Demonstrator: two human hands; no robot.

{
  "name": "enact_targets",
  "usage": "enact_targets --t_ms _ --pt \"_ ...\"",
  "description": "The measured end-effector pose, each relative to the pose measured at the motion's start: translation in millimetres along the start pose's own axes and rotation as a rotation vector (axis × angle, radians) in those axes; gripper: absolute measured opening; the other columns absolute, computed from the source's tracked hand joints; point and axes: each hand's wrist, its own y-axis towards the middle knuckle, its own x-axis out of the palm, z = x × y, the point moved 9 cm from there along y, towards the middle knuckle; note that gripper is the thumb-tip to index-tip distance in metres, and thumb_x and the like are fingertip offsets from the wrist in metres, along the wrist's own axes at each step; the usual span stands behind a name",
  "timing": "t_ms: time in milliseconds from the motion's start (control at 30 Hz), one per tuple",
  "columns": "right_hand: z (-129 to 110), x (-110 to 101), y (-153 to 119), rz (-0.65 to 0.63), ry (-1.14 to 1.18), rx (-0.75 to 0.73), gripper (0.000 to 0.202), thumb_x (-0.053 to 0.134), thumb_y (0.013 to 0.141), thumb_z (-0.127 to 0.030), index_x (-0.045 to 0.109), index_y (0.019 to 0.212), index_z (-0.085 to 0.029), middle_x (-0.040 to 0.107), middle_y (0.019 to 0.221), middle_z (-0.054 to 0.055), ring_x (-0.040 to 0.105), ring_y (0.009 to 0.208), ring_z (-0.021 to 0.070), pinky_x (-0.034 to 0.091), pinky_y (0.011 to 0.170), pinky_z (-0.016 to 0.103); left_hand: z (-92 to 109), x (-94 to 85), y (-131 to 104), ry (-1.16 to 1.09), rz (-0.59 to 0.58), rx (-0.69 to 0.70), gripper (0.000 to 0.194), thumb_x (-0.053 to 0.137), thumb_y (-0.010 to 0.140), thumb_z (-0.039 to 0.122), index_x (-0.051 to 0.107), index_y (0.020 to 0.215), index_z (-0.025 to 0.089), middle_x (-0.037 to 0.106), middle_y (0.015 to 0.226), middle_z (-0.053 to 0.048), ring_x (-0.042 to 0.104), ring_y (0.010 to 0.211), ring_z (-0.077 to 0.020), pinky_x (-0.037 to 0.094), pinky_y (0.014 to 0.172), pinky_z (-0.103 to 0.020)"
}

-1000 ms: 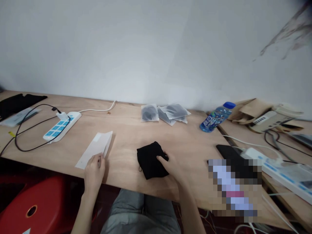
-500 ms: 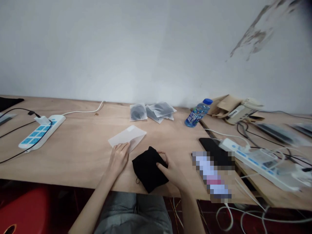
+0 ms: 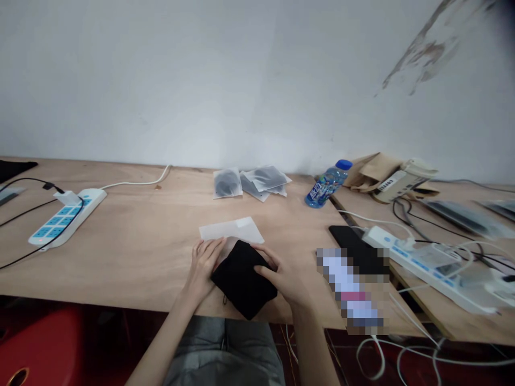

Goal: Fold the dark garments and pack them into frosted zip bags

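Observation:
A folded black cloth piece (image 3: 246, 281), with a small loop at its lower left corner, is held in my right hand (image 3: 284, 276), thumb on top and fingers along its far right edge. My left hand (image 3: 205, 265) is closed on the near edge of a translucent frosted plastic bag (image 3: 235, 229) lying on the table. The black cloth overlaps the near part of the bag; whether its corner is inside the bag's mouth I cannot tell. My left thumb is hidden.
Several frosted bags with dark contents (image 3: 263, 181) lie near the wall. A blue-capped bottle (image 3: 328, 185) stands to their right. Phones (image 3: 354, 244), a white power strip (image 3: 426, 268) and cables lie at right. Another power strip (image 3: 66, 217) is at left.
The frosted bag and my left hand have moved right, up against the black cloth. The bag's near edge now lies under the cloth's far corner. My right hand has barely shifted.

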Motion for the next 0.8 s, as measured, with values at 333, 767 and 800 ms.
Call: enact_targets --t_ms 333,767,800 --pt "31 -1 -2 0.170 0.130 0.004 0.052 0.064 0.075 -0.030 0.058 0.127 -0.028 0.063 0.131 0.005 0.056 0.124 0.0272 0.046 0.103 0.047 -3 5.2 0 -0.061 -0.014 -0.054 0.063 0.048 0.083 0.012 0.040 0.145 0.023 0.054 0.139 -0.010 0.045 0.130 -0.0257 0.029 0.112 -0.052" --pt "35 3 -5 0.221 0.060 -0.007 0.049 0.058 0.080 -0.027 0.054 0.129 -0.029 0.063 0.130 0.004 0.058 0.122 0.0250 0.047 0.103 0.046 -8 7.0 -3 -0.272 0.036 -0.047 0.067 0.049 0.085 0.013 0.032 0.148 0.026 0.048 0.142 -0.011 0.045 0.131 -0.0248 0.040 0.108 -0.048" --pt "37 3 -4 0.214 0.013 0.000 0.048 0.057 0.080 -0.025 0.055 0.128 -0.028 0.064 0.129 0.004 0.058 0.122 0.0245 0.046 0.104 0.047 -8 7.0 -3 -0.269 0.035 -0.054 0.067 0.047 0.085 0.010 0.033 0.148 0.026 0.049 0.142 -0.011 0.045 0.131 -0.0237 0.040 0.109 -0.047"
